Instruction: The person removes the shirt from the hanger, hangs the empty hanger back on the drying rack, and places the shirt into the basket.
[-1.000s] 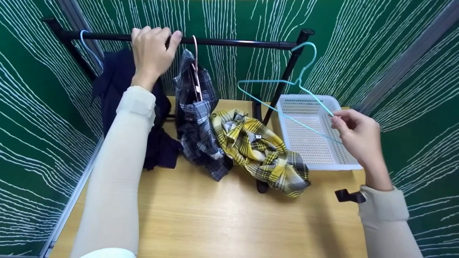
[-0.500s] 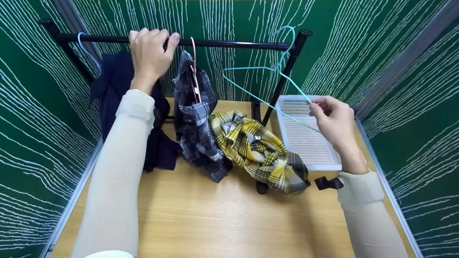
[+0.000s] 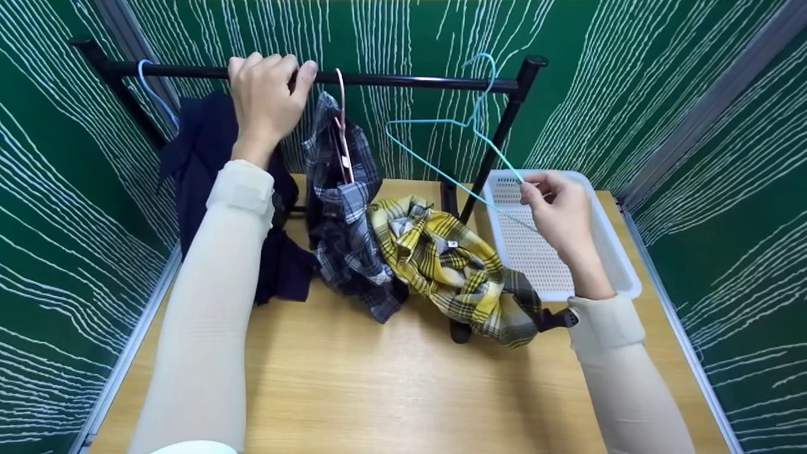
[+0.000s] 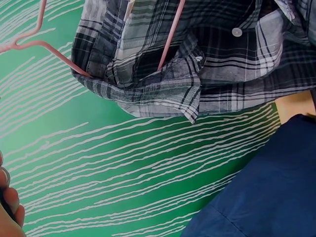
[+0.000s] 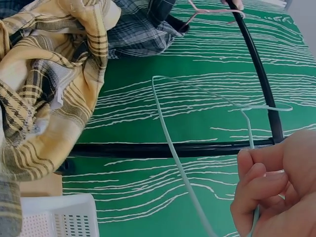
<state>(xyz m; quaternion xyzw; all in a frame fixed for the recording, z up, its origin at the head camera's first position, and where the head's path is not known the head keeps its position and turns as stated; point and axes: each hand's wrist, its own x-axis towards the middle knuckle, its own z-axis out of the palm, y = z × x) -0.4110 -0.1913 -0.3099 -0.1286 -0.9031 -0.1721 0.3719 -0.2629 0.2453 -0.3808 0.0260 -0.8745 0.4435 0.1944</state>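
My left hand [image 3: 266,94] grips the black rail [image 3: 416,80] of a clothes rack, between a navy garment and a plaid shirt. Thumb and fingers of my right hand [image 3: 560,211] pinch one sloping arm of a teal clothes hanger [image 3: 435,167]. Nothing hangs on this hanger, and its hook overlaps the rail near the right post, also in the right wrist view. A grey-blue plaid shirt [image 3: 353,208] hangs from a pink hanger [image 3: 343,135]. On the table below, a yellow plaid shirt [image 3: 435,246] lies in a bunched heap.
The navy garment [image 3: 202,145] hangs at the left beside a light blue hanger [image 3: 151,88]. A white perforated basket [image 3: 621,265] stands at the table's right, behind my right forearm. The rack's right post [image 3: 504,132] rises beside it. Green walls with white lines enclose the wooden table [image 3: 391,391].
My right hand has moved left with the teal hanger, whose hook went from beside the right post to the rail just left of it. My left hand has kept its grip on the rail.
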